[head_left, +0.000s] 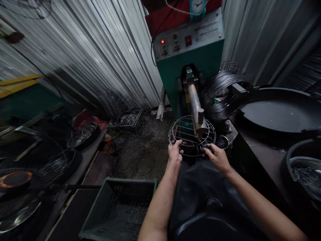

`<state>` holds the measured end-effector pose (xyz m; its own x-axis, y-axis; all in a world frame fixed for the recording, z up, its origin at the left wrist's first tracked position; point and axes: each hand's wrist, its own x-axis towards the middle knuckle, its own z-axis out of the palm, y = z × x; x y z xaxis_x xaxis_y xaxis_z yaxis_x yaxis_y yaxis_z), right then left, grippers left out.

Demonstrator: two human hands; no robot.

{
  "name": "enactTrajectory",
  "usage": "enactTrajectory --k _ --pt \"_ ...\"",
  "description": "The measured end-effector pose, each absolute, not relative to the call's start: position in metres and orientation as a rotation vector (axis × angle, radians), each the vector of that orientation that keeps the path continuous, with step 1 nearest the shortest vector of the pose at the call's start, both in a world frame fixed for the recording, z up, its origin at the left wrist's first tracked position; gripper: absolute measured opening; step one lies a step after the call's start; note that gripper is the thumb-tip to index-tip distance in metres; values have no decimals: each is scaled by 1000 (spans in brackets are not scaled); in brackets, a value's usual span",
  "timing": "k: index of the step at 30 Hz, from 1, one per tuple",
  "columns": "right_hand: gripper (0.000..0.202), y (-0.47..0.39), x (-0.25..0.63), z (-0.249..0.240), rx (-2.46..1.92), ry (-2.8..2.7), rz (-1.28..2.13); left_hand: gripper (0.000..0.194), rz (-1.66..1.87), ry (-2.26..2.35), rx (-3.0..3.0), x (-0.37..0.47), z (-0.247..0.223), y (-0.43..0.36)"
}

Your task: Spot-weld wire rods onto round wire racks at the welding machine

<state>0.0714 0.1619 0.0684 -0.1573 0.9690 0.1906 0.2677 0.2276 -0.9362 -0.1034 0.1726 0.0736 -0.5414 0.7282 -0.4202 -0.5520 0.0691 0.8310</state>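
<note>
A round wire rack [185,128] with parallel cross wires and a double rim lies roughly level in front of me. My left hand [176,152] pinches its near left rim, thumb on top. On the near right side, my right hand [216,156] has its thumb and fingers closed at the rim; whether a small piece is also between those fingertips is too dark to see. Over the rack reaches the metal arm [196,103] of a green spot welding machine [168,75]. Its tip hangs at the rack's right part; I cannot tell if they touch.
Right of the machine stands a coil of dark wire [223,95], beside a large black pan [278,110] on a bench. A tub of small metal parts [307,174] is at far right. Lower left sits a green plastic crate [106,207]. Wire rings litter the floor [145,164].
</note>
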Motion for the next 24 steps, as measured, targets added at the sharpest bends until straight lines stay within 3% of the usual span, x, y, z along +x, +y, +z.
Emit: enactTrajectory --k 24 --pt "20 172 67 71 -1225 -1633 879 41 1658 1294 127 -102 72 176"
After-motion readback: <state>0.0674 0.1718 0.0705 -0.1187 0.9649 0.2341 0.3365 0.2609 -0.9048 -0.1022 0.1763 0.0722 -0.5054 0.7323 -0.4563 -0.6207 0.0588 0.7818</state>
